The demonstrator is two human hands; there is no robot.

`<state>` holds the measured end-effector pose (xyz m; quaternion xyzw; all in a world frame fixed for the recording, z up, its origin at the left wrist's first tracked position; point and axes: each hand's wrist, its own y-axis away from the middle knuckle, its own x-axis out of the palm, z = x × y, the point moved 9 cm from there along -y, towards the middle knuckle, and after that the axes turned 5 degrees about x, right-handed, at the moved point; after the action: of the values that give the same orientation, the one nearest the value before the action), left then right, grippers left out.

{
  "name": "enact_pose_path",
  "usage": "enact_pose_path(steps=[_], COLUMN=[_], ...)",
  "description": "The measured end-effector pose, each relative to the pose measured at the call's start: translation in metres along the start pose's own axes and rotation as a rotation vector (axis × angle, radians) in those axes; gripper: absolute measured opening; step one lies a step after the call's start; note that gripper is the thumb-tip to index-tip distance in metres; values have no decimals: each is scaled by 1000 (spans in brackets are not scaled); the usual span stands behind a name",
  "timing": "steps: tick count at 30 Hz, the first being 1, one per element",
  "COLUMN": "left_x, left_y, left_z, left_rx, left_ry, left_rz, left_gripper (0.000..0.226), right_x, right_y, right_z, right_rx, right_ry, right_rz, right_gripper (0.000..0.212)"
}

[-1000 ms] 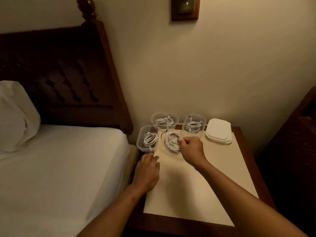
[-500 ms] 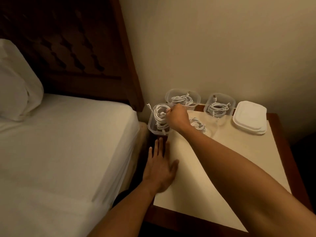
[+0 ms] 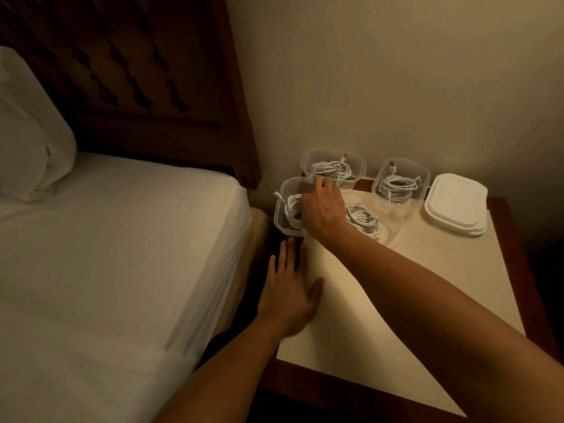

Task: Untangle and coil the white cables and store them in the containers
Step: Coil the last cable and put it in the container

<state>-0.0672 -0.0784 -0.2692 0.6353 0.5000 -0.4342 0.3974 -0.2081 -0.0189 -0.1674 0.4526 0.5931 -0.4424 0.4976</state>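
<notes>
Four tubs, each holding one cable coil, sit left of the lids. Left hand lies flat on the bench; right hand curls over one tub, grip unclear.

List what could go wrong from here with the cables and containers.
1. The front-left container sits at the left edge of the nightstand. A nudge from the right hand over it might tip it into the gap beside the bed.
2. A cable end pokes over its rim and may snag or block a lid.
</notes>
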Motion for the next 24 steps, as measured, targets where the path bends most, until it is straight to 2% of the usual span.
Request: enact_pose_path(steps=[3,8,11,14,16,20,24], left_x=[-1,-1,-2,-3,-4,-2,-3], left_y=[1,0,1,2,2,2,1], left_z=[1,-1,-1,0,0,0,-1], left_rx=[-1,12,16,10,9,18,28], left_ry=[36,30,39,47,49,67,58], left_rz=[-14,-24,-33,-44,-52,-63,-65], left_gripper=[86,86,85,84,84,83,83], right_x=[3,17,28,19,17,37,33], right_y=[4,22,24,24,21,25,28], right_z=[5,23,16,13,9,9,8], right_rx=[-64,-300,-224,-182,-136,-130,-194], right_ry=[65,85,66,33,-4,-34,-150], right_rz=[32,62,170,129,140,341,365], right_gripper=[39,54,69,52,51,76,91])
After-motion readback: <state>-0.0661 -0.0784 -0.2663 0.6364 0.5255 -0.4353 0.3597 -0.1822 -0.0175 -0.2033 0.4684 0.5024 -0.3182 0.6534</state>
